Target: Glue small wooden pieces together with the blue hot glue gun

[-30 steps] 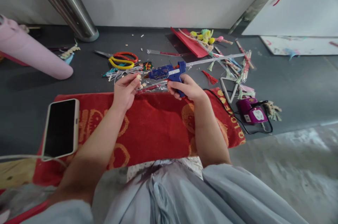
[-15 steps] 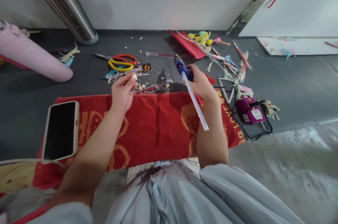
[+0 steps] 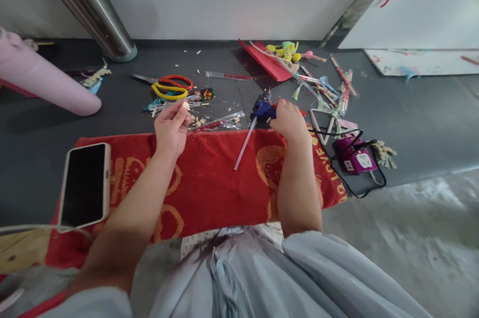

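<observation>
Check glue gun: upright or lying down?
Lying down. The glue gun rests on the dark surface under the right hand, its glue stick trailing over the red towel.

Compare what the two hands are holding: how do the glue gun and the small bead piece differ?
The glue gun is blue and long, a clear stick trailing from its back; the bead piece is tiny and pale. The right hand wraps the gun low by the dark floor; the left hand pinches the bead in its fingertips. Both sit just beyond the red towel.
</observation>
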The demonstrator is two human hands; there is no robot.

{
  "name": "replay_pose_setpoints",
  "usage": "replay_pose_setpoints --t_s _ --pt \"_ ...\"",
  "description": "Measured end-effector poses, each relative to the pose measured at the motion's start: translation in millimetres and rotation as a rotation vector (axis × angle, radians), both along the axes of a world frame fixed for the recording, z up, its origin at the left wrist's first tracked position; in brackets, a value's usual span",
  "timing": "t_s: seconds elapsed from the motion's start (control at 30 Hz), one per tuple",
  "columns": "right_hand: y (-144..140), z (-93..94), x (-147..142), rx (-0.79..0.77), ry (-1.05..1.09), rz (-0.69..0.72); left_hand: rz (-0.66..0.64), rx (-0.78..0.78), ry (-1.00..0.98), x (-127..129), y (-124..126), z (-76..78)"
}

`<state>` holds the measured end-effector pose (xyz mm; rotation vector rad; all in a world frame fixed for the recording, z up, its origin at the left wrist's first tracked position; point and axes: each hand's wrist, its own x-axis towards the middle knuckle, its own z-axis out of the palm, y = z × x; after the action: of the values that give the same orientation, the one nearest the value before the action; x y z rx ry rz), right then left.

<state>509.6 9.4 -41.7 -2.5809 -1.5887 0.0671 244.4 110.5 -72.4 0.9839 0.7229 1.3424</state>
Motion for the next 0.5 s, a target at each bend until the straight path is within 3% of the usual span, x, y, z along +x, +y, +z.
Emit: replay_pose_setpoints --t_s 0.13,0.27,0.5 --pt "-3 4.0 -4 -0.019 0.019 -0.025 0.092 0.054 0.04 -1 3 -3.1" --pt "-2 11.8 -11 0.095 0.023 -0.043 0.153 0.056 0.031 1 2 -2.7" --pt "16 24.8 -51 0.173 0.102 0.207 0.179 0.022 0.004 4 0 -0.3"
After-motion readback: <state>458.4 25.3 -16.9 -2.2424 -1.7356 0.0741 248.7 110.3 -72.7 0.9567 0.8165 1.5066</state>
